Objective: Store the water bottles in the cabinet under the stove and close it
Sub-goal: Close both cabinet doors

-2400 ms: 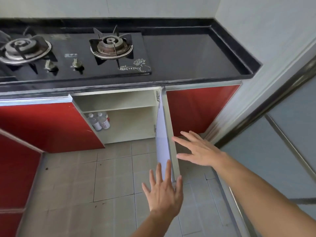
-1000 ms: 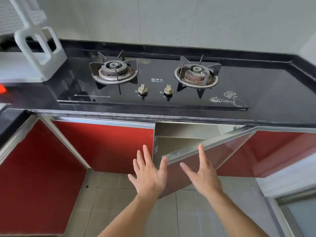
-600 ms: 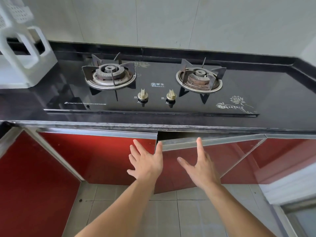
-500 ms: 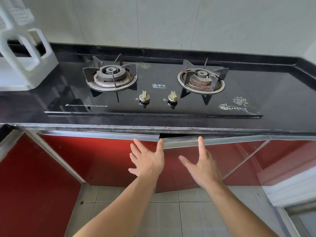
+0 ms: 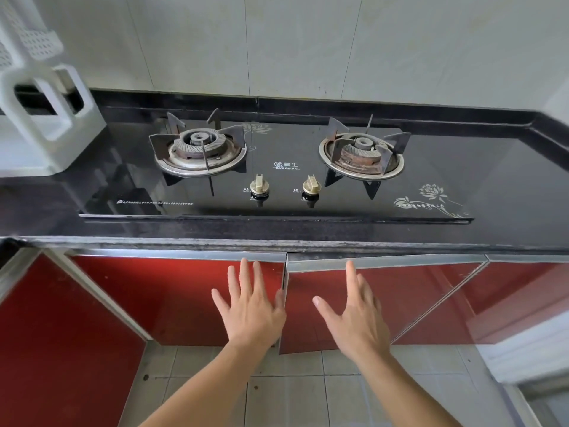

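The red cabinet door [image 5: 409, 291] under the black two-burner stove [image 5: 277, 167] stands almost flush with the red door to its left [image 5: 172, 291]; only a thin gap shows along its top and left edge. My right hand [image 5: 354, 318] lies flat and open against that door, fingers spread. My left hand [image 5: 249, 309] is open too, spread over the seam between the two doors. The water bottles are hidden behind the door.
A black countertop edge [image 5: 277, 238] overhangs the doors just above my hands. A white plastic rack [image 5: 46, 124] stands on the counter at far left. More red doors run left and right; grey tiled floor [image 5: 292, 396] lies below.
The door swung from wide open to nearly shut under my hands. The bottles on the shelf went out of sight, and both palms moved forward with the door.
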